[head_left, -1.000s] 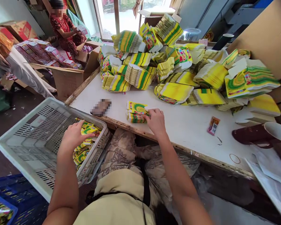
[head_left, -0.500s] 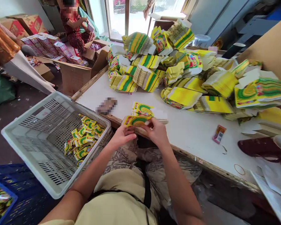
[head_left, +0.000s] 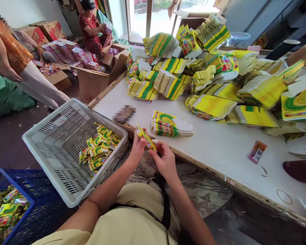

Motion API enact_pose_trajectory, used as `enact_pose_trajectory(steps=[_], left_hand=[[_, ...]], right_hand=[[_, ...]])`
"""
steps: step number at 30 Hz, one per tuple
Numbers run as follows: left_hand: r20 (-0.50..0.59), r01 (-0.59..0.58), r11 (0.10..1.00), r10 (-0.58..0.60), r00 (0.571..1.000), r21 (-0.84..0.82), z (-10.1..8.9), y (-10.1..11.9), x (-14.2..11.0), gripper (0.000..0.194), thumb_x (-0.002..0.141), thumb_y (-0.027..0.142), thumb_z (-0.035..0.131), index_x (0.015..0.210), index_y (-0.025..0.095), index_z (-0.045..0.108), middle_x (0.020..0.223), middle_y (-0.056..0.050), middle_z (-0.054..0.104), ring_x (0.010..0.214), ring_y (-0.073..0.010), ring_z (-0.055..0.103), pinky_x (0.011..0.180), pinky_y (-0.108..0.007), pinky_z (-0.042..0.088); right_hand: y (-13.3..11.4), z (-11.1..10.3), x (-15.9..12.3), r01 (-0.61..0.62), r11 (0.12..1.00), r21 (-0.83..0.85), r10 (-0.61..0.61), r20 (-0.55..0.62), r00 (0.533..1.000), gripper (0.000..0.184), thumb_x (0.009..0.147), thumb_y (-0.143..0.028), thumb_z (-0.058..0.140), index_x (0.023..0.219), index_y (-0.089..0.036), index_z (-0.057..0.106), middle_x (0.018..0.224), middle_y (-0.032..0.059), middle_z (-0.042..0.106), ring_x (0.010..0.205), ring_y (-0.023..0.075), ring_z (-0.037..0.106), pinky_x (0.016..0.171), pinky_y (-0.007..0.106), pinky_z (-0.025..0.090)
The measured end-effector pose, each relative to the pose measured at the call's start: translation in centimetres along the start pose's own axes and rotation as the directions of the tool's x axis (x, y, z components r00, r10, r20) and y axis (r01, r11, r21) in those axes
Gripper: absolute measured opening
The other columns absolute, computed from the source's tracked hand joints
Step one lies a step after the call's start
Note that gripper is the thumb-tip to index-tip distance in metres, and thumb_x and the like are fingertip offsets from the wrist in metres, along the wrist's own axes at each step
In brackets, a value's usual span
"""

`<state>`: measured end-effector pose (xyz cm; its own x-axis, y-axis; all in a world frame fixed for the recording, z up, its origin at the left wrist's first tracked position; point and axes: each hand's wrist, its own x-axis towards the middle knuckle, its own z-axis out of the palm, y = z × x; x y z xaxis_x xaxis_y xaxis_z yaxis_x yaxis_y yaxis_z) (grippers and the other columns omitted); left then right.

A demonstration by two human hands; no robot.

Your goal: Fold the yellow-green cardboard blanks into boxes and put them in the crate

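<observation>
Working at a white-topped table (head_left: 219,144) with a wooden edge, a person in a pale yellow top holds a small yellow-and-green carton (head_left: 148,139) in both hands, just off the near edge of the tabletop. The left hand (head_left: 136,149) grips the carton's far end, its fingers closed in around it, while the right hand (head_left: 165,160) pinches the near end between thumb and fingers, a white flap showing beside the fingertips. At two o'clock from the hands, a short row of flattened cartons (head_left: 168,126) lies fanned on the table; beyond it, at one o'clock, rises a jumbled heap of carton bundles (head_left: 158,81) in the same yellow and green. A grey-white slatted plastic basket (head_left: 51,149) stands at nine o'clock, yellow packs (head_left: 99,146) piled in its side nearer the person, and at eight o'clock a blue crate (head_left: 46,190) holds more packets. A small orange-and-pink sachet (head_left: 257,152) lies at three o'clock, with a dark maroon mug (head_left: 298,170) beyond it. Toward eleven o'clock, a co-worker in a red patterned outfit (head_left: 93,34) sits near an open cardboard box (head_left: 94,85)
</observation>
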<state>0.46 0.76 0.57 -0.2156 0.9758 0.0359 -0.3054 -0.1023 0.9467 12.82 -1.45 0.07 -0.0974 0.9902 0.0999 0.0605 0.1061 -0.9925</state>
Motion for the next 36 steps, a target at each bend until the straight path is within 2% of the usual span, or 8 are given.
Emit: enact_pose_trajectory(steps=[7,12,17,21,25,28,32,36], left_hand=[[0.138,-0.001,0.991,-0.018,0.990,0.134,-2.0,0.8,0.1,0.041,0.076,0.056,0.071,0.086,0.017,0.072,0.086,-0.005,0.074,0.082,-0.0195,0.065,0.081,-0.031,0.051],[0.272,-0.139,0.948,0.059,0.961,0.285,-4.4,3.9,1.1,0.073,0.079,0.069,0.060,0.131,0.019,0.055,0.128,-0.015,0.064,0.116,-0.0285,0.060,0.099,-0.040,0.046],[0.516,-0.357,0.578,-0.134,0.846,0.734,-3.4,6.9,0.5,0.093,0.060,0.062,0.081,0.137,0.020,0.049,0.138,-0.017,0.056,0.127,-0.0364,0.052,0.108,-0.049,0.039],[0.484,-0.360,0.359,-0.360,0.798,0.861,-1.9,5.6,-0.2,0.068,0.069,0.048,0.079,0.125,0.017,0.055,0.119,-0.013,0.066,0.107,-0.0337,0.064,0.090,-0.045,0.051],[0.456,-0.384,0.346,-0.158,0.876,0.856,-1.7,3.5,-0.8,0.077,0.063,0.048,0.084,0.124,0.018,0.050,0.120,-0.012,0.063,0.113,-0.0328,0.060,0.097,-0.047,0.046],[0.501,-0.456,0.334,-0.056,0.864,0.825,-1.6,2.7,-1.3,0.077,0.064,0.048,0.084,0.124,0.020,0.046,0.115,-0.011,0.062,0.111,-0.0321,0.060,0.101,-0.051,0.042],[0.576,-0.524,0.332,-0.074,0.814,0.784,-1.5,2.6,-1.7,0.080,0.073,0.041,0.079,0.136,0.021,0.035,0.121,-0.012,0.057,0.110,-0.0309,0.059,0.093,-0.045,0.049],[0.650,-0.566,0.366,-0.165,0.742,0.739,-1.5,2.4,-1.7,0.084,0.078,0.032,0.071,0.146,0.026,0.023,0.119,-0.009,0.054,0.102,-0.0264,0.062,0.085,-0.039,0.053]], right_hand=[[1.0,-2.7,1.0,-0.037,0.999,0.036,0.040,-0.077,0.996,0.027,0.074,-0.042,0.074,0.068,-0.020,0.060,0.066,-0.0020,0.062,0.062,0.0151,0.056,0.062,0.029,0.048],[0.6,-4.9,1.1,0.249,0.858,-0.450,-0.328,-0.106,0.939,0.009,0.085,-0.031,0.067,0.081,-0.022,0.066,0.080,0.0025,0.068,0.078,0.0208,0.062,0.073,0.034,0.050],[-0.9,-4.7,0.8,0.559,0.535,-0.634,-0.592,0.190,0.783,0.010,0.092,-0.018,0.059,0.086,-0.024,0.063,0.081,0.0030,0.068,0.095,0.0221,0.062,0.097,0.042,0.045],[-0.9,-3.6,-0.2,0.562,0.555,-0.613,-0.633,0.127,0.763,0.014,0.088,-0.019,0.064,0.099,-0.028,0.062,0.099,0.0032,0.067,0.112,0.0230,0.058,0.111,0.048,0.034],[0.2,-2.8,-0.7,0.274,0.920,-0.280,-0.357,-0.310,0.881,0.049,0.086,-0.035,0.067,0.130,-0.026,0.048,0.136,0.0131,0.052,0.129,0.0285,0.049,0.109,0.052,0.039],[0.7,-2.1,-0.7,-0.013,0.985,0.172,0.033,-0.116,0.993,0.041,0.091,-0.042,0.053,0.128,-0.025,0.052,0.129,0.0111,0.061,0.122,0.0262,0.057,0.106,0.048,0.045],[0.9,-1.7,-0.4,-0.328,0.852,0.407,0.286,0.163,0.944,0.034,0.083,-0.043,0.055,0.109,-0.024,0.066,0.117,0.0078,0.071,0.115,0.0289,0.063,0.100,0.045,0.051],[1.3,-2.2,-0.3,-0.390,0.848,0.360,0.314,0.253,0.915,0.037,0.083,-0.042,0.057,0.116,-0.029,0.066,0.119,0.0041,0.072,0.112,0.0309,0.066,0.090,0.046,0.057]])
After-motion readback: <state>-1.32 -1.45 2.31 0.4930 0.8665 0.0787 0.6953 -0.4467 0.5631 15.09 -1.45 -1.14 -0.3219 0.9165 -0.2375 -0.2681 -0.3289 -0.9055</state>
